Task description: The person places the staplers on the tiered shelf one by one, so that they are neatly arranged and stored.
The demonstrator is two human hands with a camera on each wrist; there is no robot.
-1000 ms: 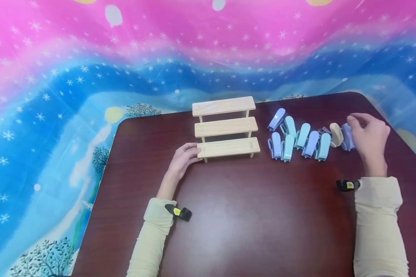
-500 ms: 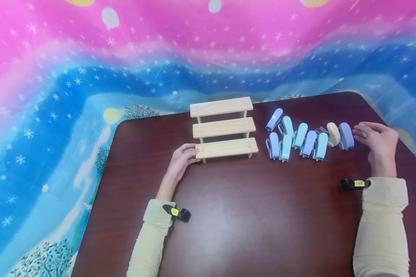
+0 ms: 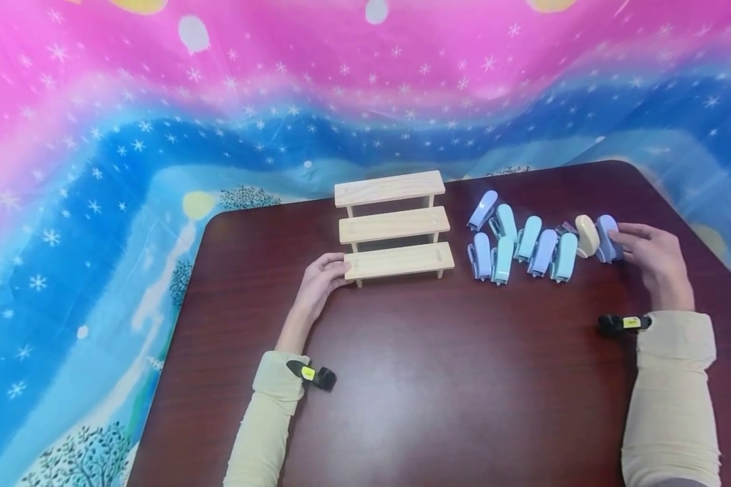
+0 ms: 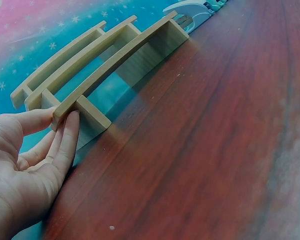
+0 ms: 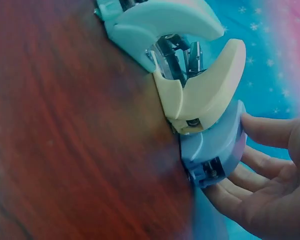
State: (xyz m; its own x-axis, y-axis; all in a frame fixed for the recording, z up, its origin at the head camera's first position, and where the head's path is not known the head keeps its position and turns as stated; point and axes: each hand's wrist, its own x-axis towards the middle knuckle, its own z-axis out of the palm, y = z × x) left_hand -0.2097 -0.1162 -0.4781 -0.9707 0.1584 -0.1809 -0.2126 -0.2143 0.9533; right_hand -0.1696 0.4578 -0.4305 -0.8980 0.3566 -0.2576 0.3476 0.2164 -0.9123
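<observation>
A pale wooden three-step stand (image 3: 396, 226) sits at the back middle of the dark red table (image 3: 432, 379). My left hand (image 3: 334, 268) rests beside it, straight fingers (image 4: 65, 135) touching the left end of the lowest step (image 4: 115, 55). Several pastel staplers (image 3: 524, 243) lie in a cluster right of the stand. At the cluster's right end lies a lavender stapler (image 3: 606, 237), next to a cream one (image 3: 586, 235). My right hand (image 3: 623, 243) brackets the lavender stapler (image 5: 215, 145): thumb tip on its back, loosely straight fingers (image 5: 225, 197) along its near side. It stays on the table.
A pink and blue starry cloth (image 3: 97, 203) covers the ground beyond the table's left and far edges. The table's right edge runs just past my right hand. A mint stapler (image 5: 160, 20) lies against the cream one (image 5: 210, 90). Bare tabletop spreads in front of me.
My right hand was over the lavender stapler, drew back to the right with fingers spread, and has now come back to touch it. My left hand has stayed on the stand.
</observation>
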